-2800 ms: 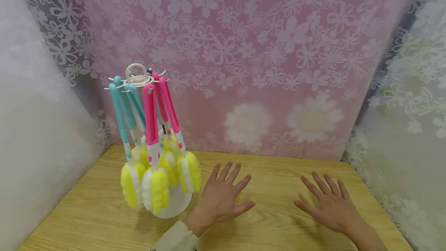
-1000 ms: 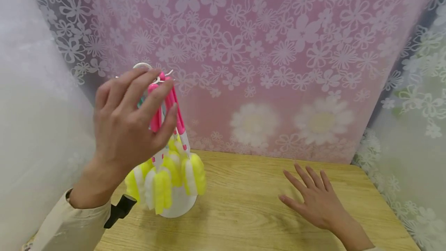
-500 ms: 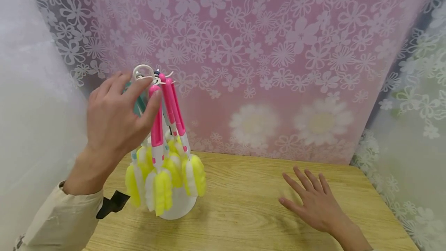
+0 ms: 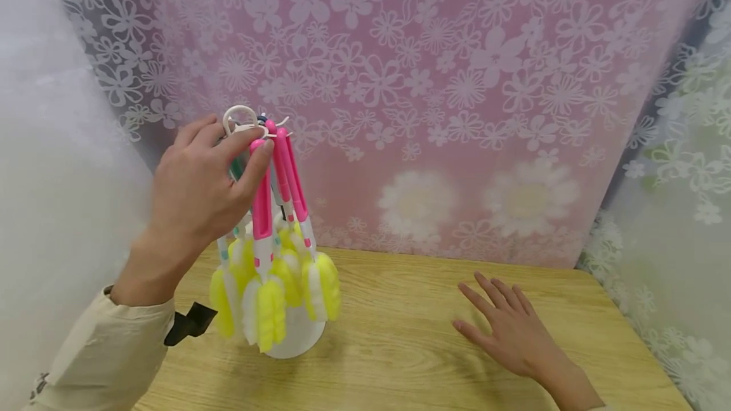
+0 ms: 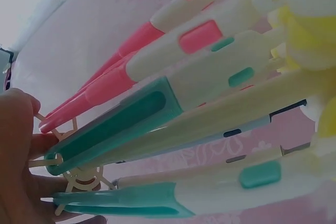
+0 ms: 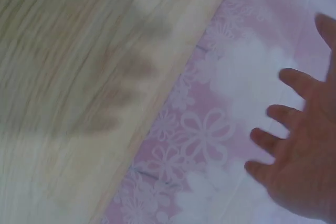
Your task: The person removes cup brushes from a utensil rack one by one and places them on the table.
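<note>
In left wrist view, teal handles (image 5: pixel 115 124), mostly behind grip (image 4: pixel 197 186) from head

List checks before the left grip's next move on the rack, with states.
1. Rack standing on the table: ok, base down.
2. Left grip at the rack's top: ok, fingers beside the ring.
3. Left grip firmly closed on something: cannot tell from either view.
4. Upper teal brush on its hook, left wrist view: ok.
5. All brushes hooked: cannot tell, some tops hidden.
6. Right grip apart from the rack: ok, fingers spread.
</note>
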`<move>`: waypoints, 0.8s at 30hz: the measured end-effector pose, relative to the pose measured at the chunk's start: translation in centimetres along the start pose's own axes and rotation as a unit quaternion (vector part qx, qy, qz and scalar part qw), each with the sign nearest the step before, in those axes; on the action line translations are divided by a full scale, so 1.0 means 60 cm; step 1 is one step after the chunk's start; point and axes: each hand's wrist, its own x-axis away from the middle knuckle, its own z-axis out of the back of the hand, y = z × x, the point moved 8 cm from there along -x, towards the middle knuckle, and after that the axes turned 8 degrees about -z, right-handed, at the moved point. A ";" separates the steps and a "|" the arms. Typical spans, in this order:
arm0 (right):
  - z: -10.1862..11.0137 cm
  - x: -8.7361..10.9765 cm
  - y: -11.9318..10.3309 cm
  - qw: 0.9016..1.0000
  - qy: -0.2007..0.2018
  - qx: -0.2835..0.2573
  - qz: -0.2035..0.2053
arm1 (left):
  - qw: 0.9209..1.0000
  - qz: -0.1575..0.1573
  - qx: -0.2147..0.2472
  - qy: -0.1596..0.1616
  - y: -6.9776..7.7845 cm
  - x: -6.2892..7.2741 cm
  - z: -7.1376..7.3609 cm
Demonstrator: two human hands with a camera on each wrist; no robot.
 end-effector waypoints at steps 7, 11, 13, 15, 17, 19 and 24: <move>0.016 -0.033 -0.042 0.992 0.070 -0.100 -0.002 | 0.998 -0.008 0.000 0.061 -0.004 0.002 -0.007; 0.037 -0.051 -0.093 0.977 0.126 -0.170 0.024 | 0.996 -0.025 -0.012 0.089 -0.003 0.004 -0.005; 0.046 -0.061 -0.123 0.968 0.141 -0.202 0.039 | 0.995 -0.030 -0.010 0.095 -0.002 0.004 -0.004; 0.052 -0.072 -0.154 0.959 0.146 -0.236 0.058 | 0.995 -0.032 -0.007 0.095 -0.002 0.004 -0.005; 0.055 -0.084 -0.185 0.948 0.139 -0.276 0.079 | 0.995 -0.031 -0.002 0.090 -0.003 0.005 -0.007; 0.057 -0.096 -0.214 0.934 0.128 -0.319 0.098 | 0.996 -0.029 -0.002 0.086 -0.004 0.005 -0.008; 0.065 -0.122 -0.278 0.900 0.099 -0.410 0.108 | 0.993 -0.043 -0.001 0.108 0.000 0.004 -0.004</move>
